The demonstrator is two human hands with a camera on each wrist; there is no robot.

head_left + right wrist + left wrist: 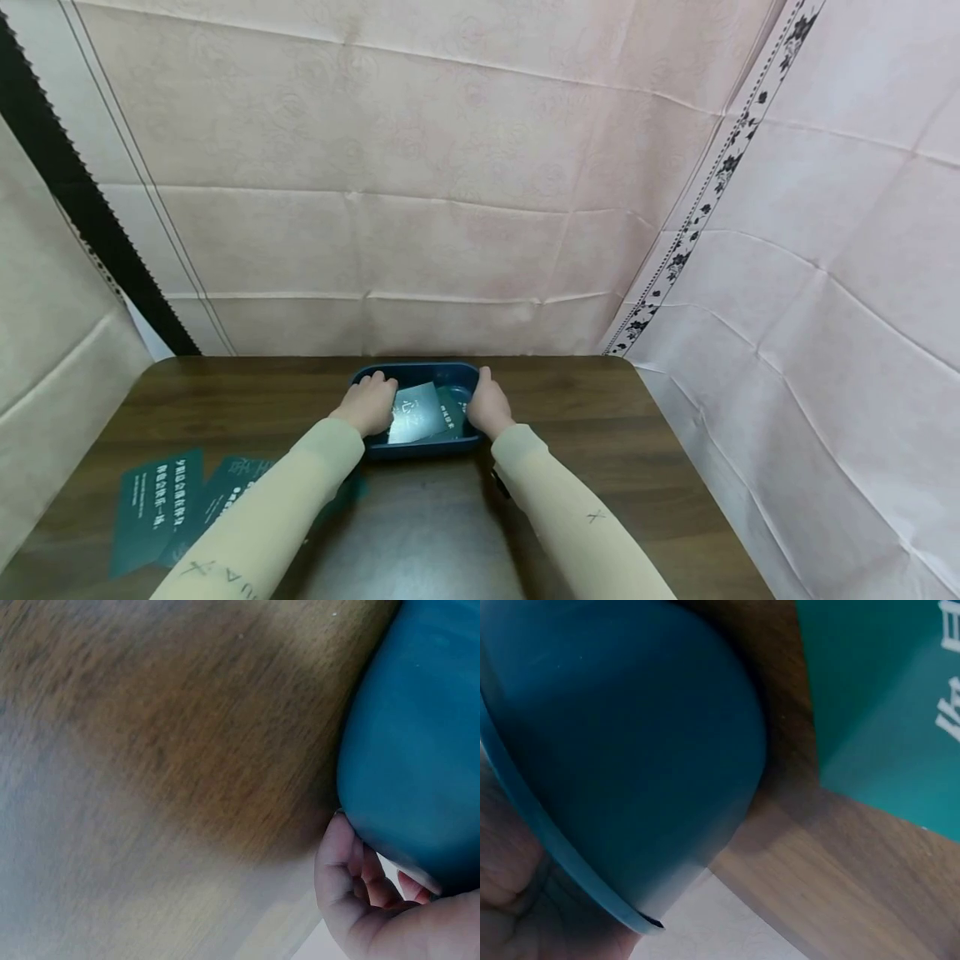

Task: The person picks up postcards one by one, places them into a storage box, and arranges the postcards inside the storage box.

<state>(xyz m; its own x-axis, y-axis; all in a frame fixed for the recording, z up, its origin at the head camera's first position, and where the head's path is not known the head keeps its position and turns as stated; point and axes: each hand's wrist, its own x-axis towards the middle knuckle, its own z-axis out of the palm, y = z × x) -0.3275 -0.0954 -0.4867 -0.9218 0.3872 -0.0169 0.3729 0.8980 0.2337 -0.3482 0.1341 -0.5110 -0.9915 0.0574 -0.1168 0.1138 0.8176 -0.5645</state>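
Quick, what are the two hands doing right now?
Left hand: fingers curled over the left rim of the blue tray, gripping it.
Right hand: gripping the tray's right rim.

The place looked like a small booth set up for filming, not a home or a shop. Pink cloth (420, 192) with fold lines hung behind and beside a dark wooden table (645, 433). The cloth had a flower border (701, 200) at the right back corner. Green printed cards (157, 500) lay near the table's front left edge.
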